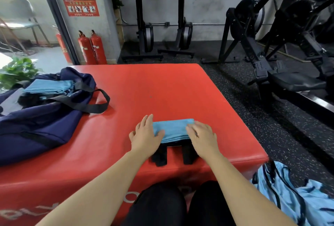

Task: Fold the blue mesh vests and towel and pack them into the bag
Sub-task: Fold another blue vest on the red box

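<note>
Red vinyl is stretched over a large padded box (162,85), on which the work is laid out. Close to its near edge, a folded light-blue cloth bundle (173,130) is held flat beneath both hands. The left hand (145,138) is set at the bundle's left end, fingers straight and thumb laid across the cloth. The right hand (203,139) is spread over the right end with the fingers relaxed and pressed down. Nothing is gripped by either hand. Two black strips (160,155) are seen coming out from under the bundle's near edge, toward the person. Whether the bundle is a vest or the towel cannot be told.

At the left side of the box, well apart from the hands, a navy fabric bag (36,126) is slumped with its mouth open. Folded light-blue pieces (48,85) are lodged in that opening, and a black handle strap (97,107) is looped onto the red surface. On the floor at the lower right, a heap of light-blue mesh vests (289,195) with dark trim is left unfolded.

Beyond the box, two red fire extinguishers (92,48) are stood against a grey wall, with black rowing machines (145,32) parked upright beside them. A green potted plant (17,72) is seen at the far left.
</note>
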